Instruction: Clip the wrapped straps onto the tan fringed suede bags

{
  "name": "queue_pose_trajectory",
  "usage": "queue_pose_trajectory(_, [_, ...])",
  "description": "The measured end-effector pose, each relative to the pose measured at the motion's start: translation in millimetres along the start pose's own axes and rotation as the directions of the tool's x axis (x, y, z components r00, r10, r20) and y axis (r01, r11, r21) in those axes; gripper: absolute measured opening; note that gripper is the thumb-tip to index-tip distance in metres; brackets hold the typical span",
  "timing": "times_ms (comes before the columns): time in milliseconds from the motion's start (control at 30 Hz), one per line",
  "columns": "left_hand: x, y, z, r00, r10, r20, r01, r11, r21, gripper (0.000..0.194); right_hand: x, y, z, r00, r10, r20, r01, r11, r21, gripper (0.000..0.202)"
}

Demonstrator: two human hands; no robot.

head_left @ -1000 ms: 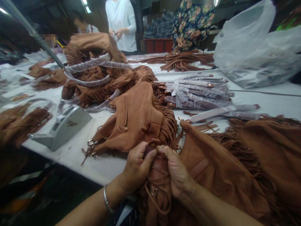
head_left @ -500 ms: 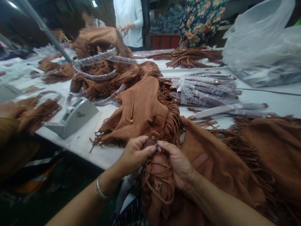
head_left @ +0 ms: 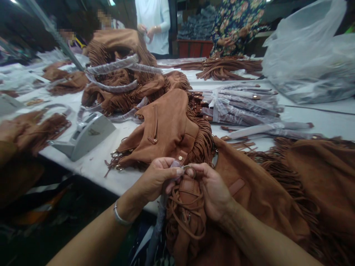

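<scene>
My left hand (head_left: 156, 177) pinches the end of a plastic-wrapped strap, whose brown leather tab (head_left: 181, 156) with a round stud sticks up above the fingers. Close beside it, my right hand (head_left: 215, 188) is closed on a metal ring (head_left: 189, 168) at the top of a brown fringed bag (head_left: 190, 194). The fingertips of both hands nearly meet at the ring. Whether the strap passes through the ring I cannot tell. Below the hands, thin leather laces lie looped over the bag. Behind them rests another brown bag (head_left: 169, 129) with a zip.
Several brown bags are piled at the back left (head_left: 119, 40). A grey tape dispenser (head_left: 91, 135) stands at the table's left edge. Bundled wrapped straps (head_left: 235, 107) lie to the right, beyond more bags (head_left: 257, 184). Two people stand across the table, near a clear plastic bag (head_left: 302, 62).
The strap tab has tilted and moved slightly, and wrapped strap now shows beside it. The metal ring has come into view between the fingertips. Both hands stay close together.
</scene>
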State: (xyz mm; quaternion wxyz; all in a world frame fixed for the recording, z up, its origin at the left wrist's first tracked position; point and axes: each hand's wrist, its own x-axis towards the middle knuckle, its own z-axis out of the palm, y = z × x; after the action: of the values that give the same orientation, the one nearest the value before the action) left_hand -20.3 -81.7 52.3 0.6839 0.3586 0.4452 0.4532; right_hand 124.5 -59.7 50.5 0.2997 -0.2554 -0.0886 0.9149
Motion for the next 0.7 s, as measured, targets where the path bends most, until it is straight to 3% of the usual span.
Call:
queue_pose_trajectory(300, [-6.6, 0.2, -10.6, 1.000, -0.021, -0.004, 0.021, 0.999, 0.028, 0.017, 5.1, 1.6, -3.6, 0.999, -0.042, -0.009, 0.042, 0.997, -0.068, 0.015])
queue_pose_trajectory(533, [-7.0, -5.0, -6.9, 0.996, 0.032, -0.083, -0.029, 0.999, 0.028, 0.025, 7.0, 6.0, -6.8, 0.973, -0.232, -0.005, 0.224, 0.945, -0.238, 0.015])
queue_pose_trajectory(700, [-6.7, 0.4, -2.5, 0.995, 0.039, -0.095, -0.039, 0.999, 0.005, 0.019, 4.4, 4.7, -6.3, 0.959, -0.267, 0.096, 0.284, 0.900, -0.331, 0.019])
